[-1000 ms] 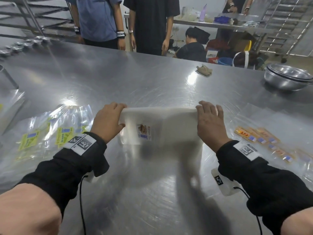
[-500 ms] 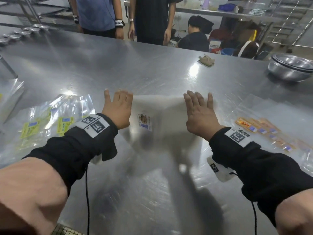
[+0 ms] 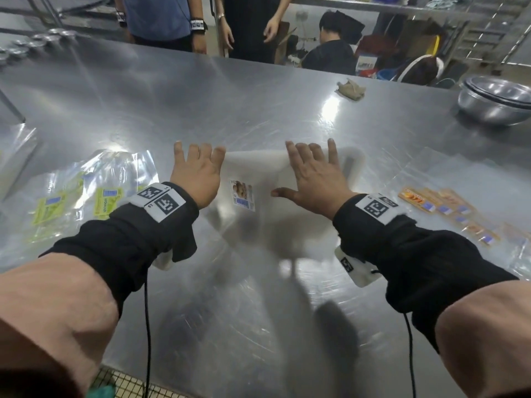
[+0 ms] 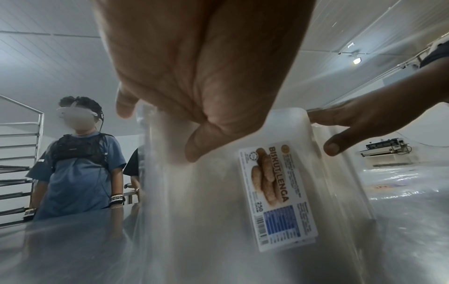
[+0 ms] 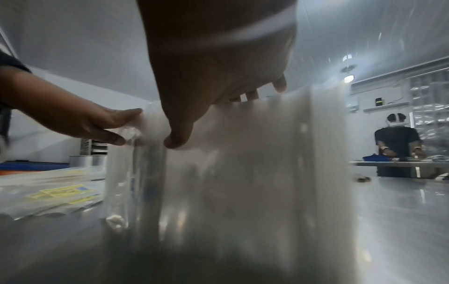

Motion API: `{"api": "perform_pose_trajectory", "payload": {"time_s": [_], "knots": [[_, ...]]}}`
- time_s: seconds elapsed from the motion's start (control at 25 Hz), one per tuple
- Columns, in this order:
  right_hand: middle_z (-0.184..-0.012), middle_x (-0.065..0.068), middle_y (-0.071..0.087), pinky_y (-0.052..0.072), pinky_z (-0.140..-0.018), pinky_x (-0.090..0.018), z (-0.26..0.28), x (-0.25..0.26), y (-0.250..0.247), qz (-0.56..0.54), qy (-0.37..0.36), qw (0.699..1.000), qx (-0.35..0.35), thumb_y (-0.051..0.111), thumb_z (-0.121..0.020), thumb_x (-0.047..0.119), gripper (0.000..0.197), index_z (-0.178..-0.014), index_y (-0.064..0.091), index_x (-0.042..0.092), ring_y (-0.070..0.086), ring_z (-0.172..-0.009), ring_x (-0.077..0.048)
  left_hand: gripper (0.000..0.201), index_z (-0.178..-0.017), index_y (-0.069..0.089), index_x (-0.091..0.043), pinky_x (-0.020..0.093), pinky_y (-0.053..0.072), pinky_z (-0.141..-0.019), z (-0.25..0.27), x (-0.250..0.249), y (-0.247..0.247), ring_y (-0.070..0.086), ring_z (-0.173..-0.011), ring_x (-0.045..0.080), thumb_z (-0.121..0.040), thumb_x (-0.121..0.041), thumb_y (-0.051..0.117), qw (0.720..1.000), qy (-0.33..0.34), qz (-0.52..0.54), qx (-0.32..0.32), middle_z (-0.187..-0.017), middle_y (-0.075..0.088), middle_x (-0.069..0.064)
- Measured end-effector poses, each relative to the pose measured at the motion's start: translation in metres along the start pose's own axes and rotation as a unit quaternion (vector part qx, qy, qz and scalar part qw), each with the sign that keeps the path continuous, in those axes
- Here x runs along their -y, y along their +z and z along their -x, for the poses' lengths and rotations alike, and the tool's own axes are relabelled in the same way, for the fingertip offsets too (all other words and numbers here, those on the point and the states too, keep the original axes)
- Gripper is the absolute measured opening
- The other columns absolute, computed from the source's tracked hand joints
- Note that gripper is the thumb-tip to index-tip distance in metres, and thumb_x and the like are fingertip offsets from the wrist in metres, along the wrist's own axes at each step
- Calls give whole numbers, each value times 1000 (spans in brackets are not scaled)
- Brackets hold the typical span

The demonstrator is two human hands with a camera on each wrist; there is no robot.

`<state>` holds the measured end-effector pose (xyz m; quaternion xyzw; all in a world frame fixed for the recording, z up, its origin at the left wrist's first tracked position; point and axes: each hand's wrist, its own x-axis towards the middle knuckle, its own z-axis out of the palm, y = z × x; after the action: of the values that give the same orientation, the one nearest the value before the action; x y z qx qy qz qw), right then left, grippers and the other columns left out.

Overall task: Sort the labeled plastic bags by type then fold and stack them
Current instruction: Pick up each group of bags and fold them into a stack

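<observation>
Both hands lie flat, fingers straight and spread, on a folded stack of clear bags [image 3: 258,170] on the steel table [image 3: 201,90]: left hand [image 3: 196,176] at its left edge, right hand [image 3: 314,176] on top. A biscuit label [image 3: 242,195] shows between the thumbs. Nested steel bowls [image 3: 494,101] sit far right of the fingers.

The bag [image 3: 258,168] is showing milky white, its label [image 3: 242,195] white with brown biscuits and a blue panel. The left bags [image 3: 86,196] are wearing yellow-green labels, the right bags [image 3: 448,208] orange ones. The sleeves [image 3: 129,239] are looking black, the table [image 3: 230,96] silver-grey.
</observation>
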<state>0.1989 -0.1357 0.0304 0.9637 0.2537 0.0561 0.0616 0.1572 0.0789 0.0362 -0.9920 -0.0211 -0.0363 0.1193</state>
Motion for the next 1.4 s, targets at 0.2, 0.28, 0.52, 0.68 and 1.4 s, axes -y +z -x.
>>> {"api": "perform_pose_trajectory", "payload": {"time_s": [0.2,0.28,0.52,0.68,1.4], "knots": [[-139,-12,37,11,-113,-51,10,-51,1,-1,61,998,-8,54,-89,46,69,-140,29,7,33,-129,-32,53,-135,31,-8,46,25,-104,-3,6,0,42,-113,34,-84,1,40,999,21,13,-23,-123,44,17],[-125,-13,49,28,-104,-44,12,-71,-1,-56,91,994,-34,60,-88,29,47,-127,44,6,43,-117,-33,41,-126,44,-6,42,36,-91,-8,18,0,50,-104,35,-85,-1,48,995,35,82,-39,-115,53,18],[-84,-2,56,42,-64,-22,22,-93,11,-564,206,797,-66,68,-81,5,18,-95,57,6,54,-77,-16,17,-100,62,-11,21,45,-75,-8,53,12,57,-84,13,-84,-12,68,822,-31,568,18,-91,62,0],[-85,-1,62,52,-66,-21,27,-77,34,-785,211,569,-126,61,-86,4,11,-92,55,11,64,-70,-8,14,-99,56,-20,11,46,-79,2,46,32,63,-83,-3,-90,-10,58,711,-33,702,12,-95,64,-7],[-102,-10,66,52,-71,-23,28,-66,77,-771,236,559,-193,64,-84,3,33,-116,56,-1,65,-87,-18,32,-120,52,-8,18,46,-91,-3,-4,70,58,-103,11,-90,-15,62,701,-102,696,-121,-115,60,6]]}}
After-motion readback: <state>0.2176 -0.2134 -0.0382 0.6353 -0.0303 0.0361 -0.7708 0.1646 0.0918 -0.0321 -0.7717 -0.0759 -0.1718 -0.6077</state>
